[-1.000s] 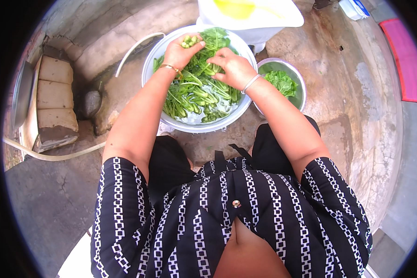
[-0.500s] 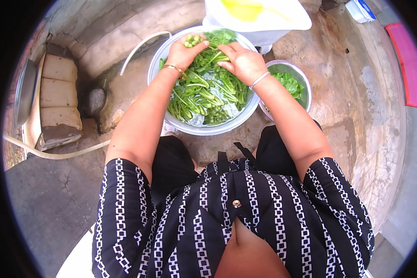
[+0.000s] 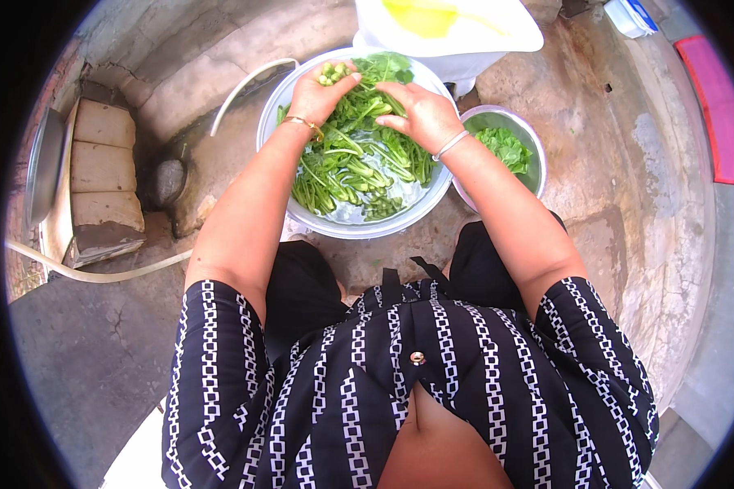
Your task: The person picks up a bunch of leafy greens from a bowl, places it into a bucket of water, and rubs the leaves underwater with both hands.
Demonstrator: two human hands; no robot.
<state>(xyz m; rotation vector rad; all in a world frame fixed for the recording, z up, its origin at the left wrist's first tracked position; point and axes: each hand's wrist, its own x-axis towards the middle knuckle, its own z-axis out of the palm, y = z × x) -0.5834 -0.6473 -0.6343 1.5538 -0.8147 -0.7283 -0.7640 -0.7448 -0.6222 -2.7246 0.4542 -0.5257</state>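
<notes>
A wide pale basin (image 3: 273, 138) of water holds many leafy green vegetables (image 3: 359, 167) with long stems. My left hand (image 3: 316, 94), wearing a gold-coloured bracelet, is closed around a bunch of leafy greens (image 3: 333, 75) at the far left of the basin. The cut stem ends point up by the fingers. To its right, my right hand (image 3: 426, 116), with a silver-coloured bangle, reaches over the far side of the basin. Its thumb and fingers are apart, the fingertips among the leaves.
A smaller metal bowl (image 3: 537, 175) with green leaves stands right of the basin. Beyond it is a white tub (image 3: 514, 33). A pale hose (image 3: 232, 94) lies at the left, near stacked blocks (image 3: 103, 167). A pink mat (image 3: 719, 114) lies far right.
My right hand's thumb and fingers have spread wider over the greens. My left hand keeps hold of its bunch in nearly the same place.
</notes>
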